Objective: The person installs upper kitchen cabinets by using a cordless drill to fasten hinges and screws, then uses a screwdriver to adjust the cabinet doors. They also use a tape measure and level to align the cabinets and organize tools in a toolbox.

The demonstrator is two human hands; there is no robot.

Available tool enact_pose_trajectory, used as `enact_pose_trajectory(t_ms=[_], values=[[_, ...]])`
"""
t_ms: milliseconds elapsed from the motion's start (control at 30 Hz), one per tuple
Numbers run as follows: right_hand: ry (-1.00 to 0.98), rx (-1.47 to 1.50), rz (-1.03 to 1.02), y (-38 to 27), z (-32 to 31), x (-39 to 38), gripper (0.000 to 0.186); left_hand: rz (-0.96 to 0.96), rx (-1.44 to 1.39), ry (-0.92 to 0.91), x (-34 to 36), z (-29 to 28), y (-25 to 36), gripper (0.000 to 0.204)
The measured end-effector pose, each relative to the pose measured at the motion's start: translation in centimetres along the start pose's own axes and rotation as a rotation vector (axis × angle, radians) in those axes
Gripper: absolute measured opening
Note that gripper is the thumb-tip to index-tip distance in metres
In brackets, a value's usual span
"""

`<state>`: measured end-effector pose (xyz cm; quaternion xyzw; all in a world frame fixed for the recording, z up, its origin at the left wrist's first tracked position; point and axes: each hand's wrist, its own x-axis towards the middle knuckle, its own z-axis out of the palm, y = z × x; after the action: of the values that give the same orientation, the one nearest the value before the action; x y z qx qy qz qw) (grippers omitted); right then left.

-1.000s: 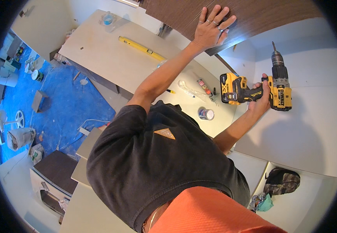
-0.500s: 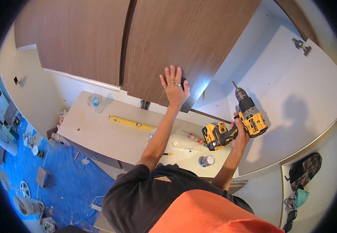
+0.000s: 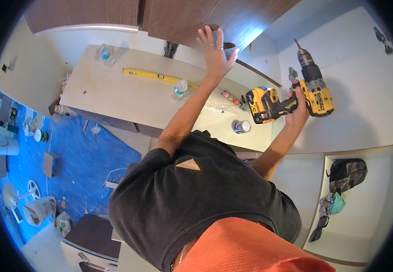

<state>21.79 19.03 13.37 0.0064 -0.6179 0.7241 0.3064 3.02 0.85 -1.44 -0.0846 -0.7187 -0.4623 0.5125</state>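
My left hand [image 3: 216, 56], fingers spread, is raised at the lower edge of a brown wood-grain cabinet door [image 3: 183, 20]. Whether its fingertips touch the door I cannot tell. In my right hand [image 3: 298, 111] is a yellow and black cordless drill [image 3: 319, 93], gripped by its handle with the bit tilted upward. Behind the drill is a white panel [image 3: 352, 72] with a metal hinge [image 3: 381, 40] at its upper right. Light falls on the door's lower right corner, near my left hand.
Below lies a pale counter [image 3: 115, 84] with a yellow spirit level [image 3: 149, 75], a clear bottle [image 3: 178, 89], a tube [image 3: 230, 97] and a small can [image 3: 241, 127]. Blue sheeting [image 3: 85, 149] covers the floor at left. A backpack [image 3: 348, 174] sits in the niche at right.
The view has tipped downward, so the cabinet doors sit higher. My left hand has shifted from flat on the door's face to its lower edge. The drill stays in my right hand.
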Motion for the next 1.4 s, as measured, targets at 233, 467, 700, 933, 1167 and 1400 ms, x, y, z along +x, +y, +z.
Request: enact_pose_trajectory(t_ms=[233,467,700,933,1167,1400], values=[[-0.051,0.157,0.147,3.0,-1.2,1.7,0.037,-0.014,0.15,0.031,2.9,0.8,3.3,0.147],[-0.119,0.063,-0.039,2.7,-1.7,8.3,0.031,-0.051,0.231,0.061,3.3,2.1,5.0,0.151],[-0.184,0.14,-0.02,4.0,-3.8,14.7,0.027,-0.136,0.264,0.026,1.9,4.3,5.1,0.146],[-0.043,0.029,-0.099,3.8,-3.3,21.0,0.02,-0.169,0.277,0.047,2.3,4.7,6.7,0.136],[-0.185,0.224,0.021,5.1,-4.4,19.0,0.021,-0.111,0.207,-0.004,1.6,2.5,7.3,0.133],[-0.479,0.459,0.215,9.0,-3.1,14.6,0.031,-0.123,-0.024,-0.158,1.6,-1.3,7.5,0.13]])
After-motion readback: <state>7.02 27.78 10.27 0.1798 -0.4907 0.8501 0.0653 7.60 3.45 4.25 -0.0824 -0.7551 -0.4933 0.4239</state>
